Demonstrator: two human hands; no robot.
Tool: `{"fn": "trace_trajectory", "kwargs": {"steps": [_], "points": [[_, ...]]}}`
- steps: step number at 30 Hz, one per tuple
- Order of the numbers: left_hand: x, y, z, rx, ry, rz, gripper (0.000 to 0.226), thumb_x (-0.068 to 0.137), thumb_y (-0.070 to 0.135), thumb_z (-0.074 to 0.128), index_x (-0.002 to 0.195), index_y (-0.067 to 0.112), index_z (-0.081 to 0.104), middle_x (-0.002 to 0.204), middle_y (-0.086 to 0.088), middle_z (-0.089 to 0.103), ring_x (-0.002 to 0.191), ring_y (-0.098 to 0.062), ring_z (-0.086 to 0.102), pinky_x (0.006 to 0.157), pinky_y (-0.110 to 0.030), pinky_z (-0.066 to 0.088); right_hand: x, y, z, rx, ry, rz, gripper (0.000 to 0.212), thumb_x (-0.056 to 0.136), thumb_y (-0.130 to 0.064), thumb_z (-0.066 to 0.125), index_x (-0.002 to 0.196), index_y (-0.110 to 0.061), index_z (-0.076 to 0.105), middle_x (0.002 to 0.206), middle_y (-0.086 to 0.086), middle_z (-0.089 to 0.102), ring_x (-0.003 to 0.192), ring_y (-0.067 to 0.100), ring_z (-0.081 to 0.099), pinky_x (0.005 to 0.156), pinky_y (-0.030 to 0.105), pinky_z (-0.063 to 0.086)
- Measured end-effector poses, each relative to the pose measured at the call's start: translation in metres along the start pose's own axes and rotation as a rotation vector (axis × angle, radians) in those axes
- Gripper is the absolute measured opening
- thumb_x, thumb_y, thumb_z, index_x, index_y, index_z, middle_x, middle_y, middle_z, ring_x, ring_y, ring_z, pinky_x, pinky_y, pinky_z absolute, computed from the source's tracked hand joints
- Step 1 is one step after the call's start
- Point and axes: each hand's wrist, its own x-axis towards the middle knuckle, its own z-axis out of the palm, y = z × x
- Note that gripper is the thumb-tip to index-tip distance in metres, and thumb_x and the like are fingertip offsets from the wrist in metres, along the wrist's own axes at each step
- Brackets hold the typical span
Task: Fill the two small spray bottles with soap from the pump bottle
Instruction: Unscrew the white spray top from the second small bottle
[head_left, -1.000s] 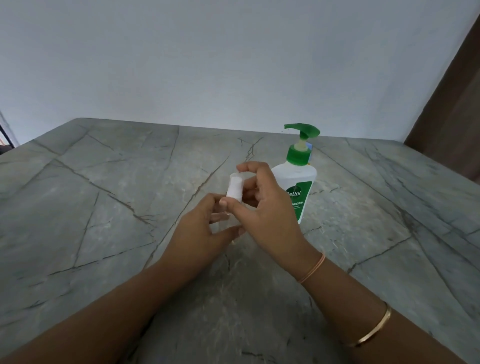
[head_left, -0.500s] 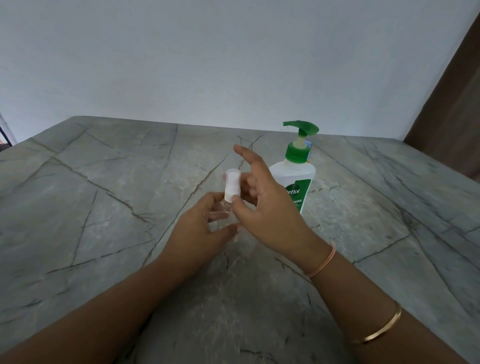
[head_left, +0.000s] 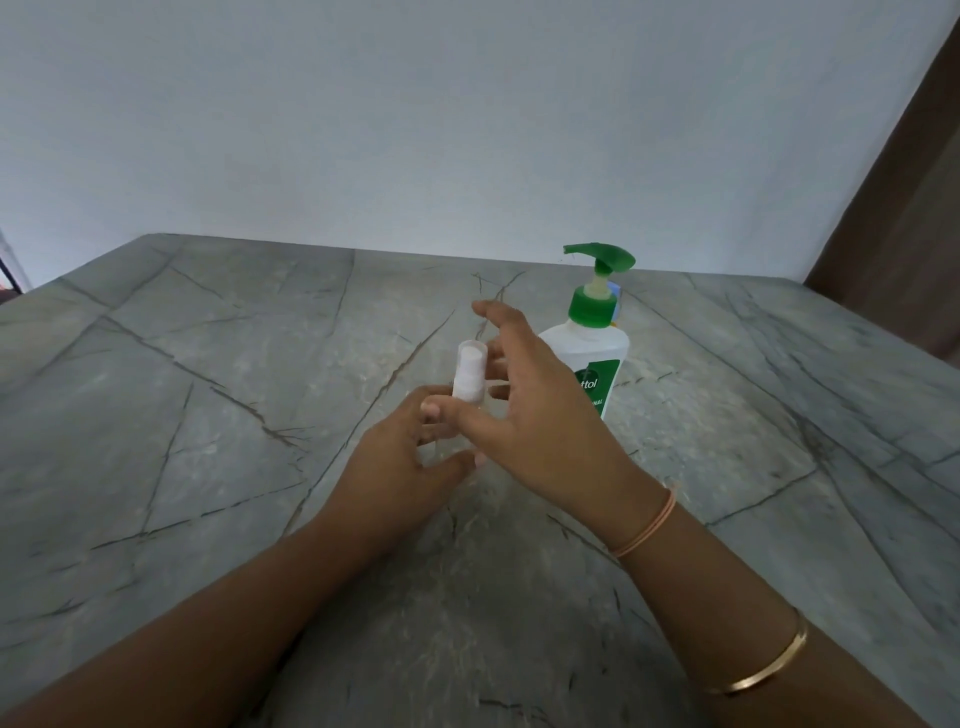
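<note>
- Both forearms enter from the bottom edge and converge at mid-table.
- Right forearm: gold metal bangle (head_left: 769, 670) partway up and thin peach band (head_left: 647, 525) at the wrist.
- Left hand (head_left: 400, 467): fingers curled round the lower body of the small spray bottle (head_left: 470, 374), which has a clear plastic body and a white cylindrical cap. Narrow grip, holding it upright just above the grey veined stone table (head_left: 208, 415). Can't tell if the base touches the surface.
- The bottle's clear body is mostly hidden by the fingers. The cap is on and stands clear above them.
- Right hand (head_left: 540, 415): spread wide, fingers mostly straight. The thumb lies across the front of the bottle just under the cap. The index finger is lifted up and away, past the cap top. The middle fingers sit behind the cap, and contact with it can't be confirmed. It holds nothing.
- Pump bottle (head_left: 587, 353): white plastic with a green pump head, collar and label. It stands upright on the table just behind and to the right of the right hand, which partly covers it. The nozzle points left and neither hand touches it.
- Dark crack-like veins run across the table top.
- Far side: plain pale wall (head_left: 467, 130) behind the table edge, dark brown panel (head_left: 909, 208) at the right edge.
</note>
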Motion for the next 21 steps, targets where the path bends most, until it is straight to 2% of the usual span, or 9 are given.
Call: {"fn": "trace_trajectory", "kwargs": {"steps": [3,5,7,8,10,13,15,18,21], "points": [[0.000,0.001,0.000,0.009,-0.019,0.000,0.050,0.078,0.027,0.070,0.123,0.029,0.047,0.110,0.020,0.051,0.101,0.001,0.051,0.087,-0.023,0.040,0.001,-0.001,-0.004,-0.065,-0.004,-0.049,0.056,0.086,-0.024,0.063,0.134,-0.024,0.037,0.106,0.006,0.063,0.091,0.014,0.061,0.086,0.033,0.054],[0.000,0.001,-0.001,-0.002,-0.030,-0.006,0.054,0.077,0.029,0.070,0.125,0.028,0.046,0.111,0.020,0.052,0.101,0.001,0.052,0.087,-0.023,0.041,0.002,-0.001,-0.006,0.036,-0.069,-0.068,0.058,0.088,-0.015,0.057,0.140,-0.028,0.032,0.102,0.010,0.066,0.091,0.018,0.064,0.084,0.032,0.055],[0.000,0.000,-0.001,-0.003,-0.030,-0.008,0.052,0.077,0.031,0.069,0.123,0.026,0.047,0.114,0.017,0.055,0.103,0.000,0.053,0.088,-0.024,0.044,0.003,0.000,-0.008,0.076,-0.062,-0.054,0.063,0.088,-0.020,0.058,0.143,-0.029,0.027,0.112,0.003,0.062,0.093,0.011,0.061,0.083,0.017,0.051],[-0.001,0.000,-0.001,-0.004,-0.030,-0.009,0.051,0.077,0.031,0.070,0.123,0.024,0.048,0.117,0.014,0.057,0.105,-0.002,0.054,0.090,-0.027,0.045,0.004,0.000,-0.009,0.037,-0.034,-0.042,0.066,0.087,-0.028,0.061,0.143,-0.029,0.027,0.114,-0.001,0.058,0.095,0.007,0.056,0.082,0.014,0.047],[-0.001,-0.001,0.000,-0.007,-0.027,-0.008,0.050,0.077,0.030,0.070,0.122,0.022,0.049,0.120,0.011,0.058,0.108,-0.004,0.055,0.092,-0.030,0.046,0.004,-0.001,-0.007,-0.110,0.024,-0.023,0.064,0.083,-0.042,0.064,0.137,-0.026,0.034,0.112,-0.003,0.056,0.093,0.005,0.054,0.079,0.019,0.047],[0.000,-0.004,0.001,0.010,-0.018,0.009,0.050,0.077,0.033,0.070,0.123,0.027,0.049,0.116,0.015,0.057,0.103,0.001,0.053,0.079,-0.014,0.039,0.004,-0.004,-0.007,-0.245,0.074,-0.069,0.045,0.085,-0.035,0.064,0.124,-0.020,0.046,0.095,0.000,0.064,0.079,0.010,0.060,0.075,0.028,0.054],[0.002,-0.006,0.001,0.011,-0.021,0.004,0.052,0.077,0.034,0.070,0.124,0.030,0.047,0.112,0.019,0.054,0.101,0.003,0.051,0.074,-0.010,0.034,0.005,-0.005,-0.010,-0.160,0.009,-0.081,0.042,0.087,-0.022,0.063,0.125,-0.021,0.045,0.091,0.003,0.067,0.077,0.013,0.064,0.075,0.031,0.056],[0.002,-0.007,0.002,0.011,-0.031,0.017,0.053,0.077,0.036,0.070,0.123,0.036,0.044,0.107,0.026,0.050,0.094,0.011,0.048,0.073,-0.008,0.032,0.004,-0.005,-0.017,0.061,-0.117,-0.059,0.052,0.090,-0.013,0.054,0.136,-0.027,0.036,0.102,0.008,0.067,0.090,0.015,0.066,0.081,0.026,0.055],[0.003,-0.008,0.002,0.026,-0.042,0.033,0.053,0.077,0.035,0.070,0.123,0.033,0.045,0.108,0.026,0.050,0.094,0.013,0.047,0.075,-0.008,0.034,0.003,-0.005,-0.016,-0.052,-0.058,-0.036,0.059,0.087,-0.034,0.059,0.139,-0.028,0.032,0.114,0.002,0.060,0.094,0.011,0.060,0.083,0.024,0.053]]}}
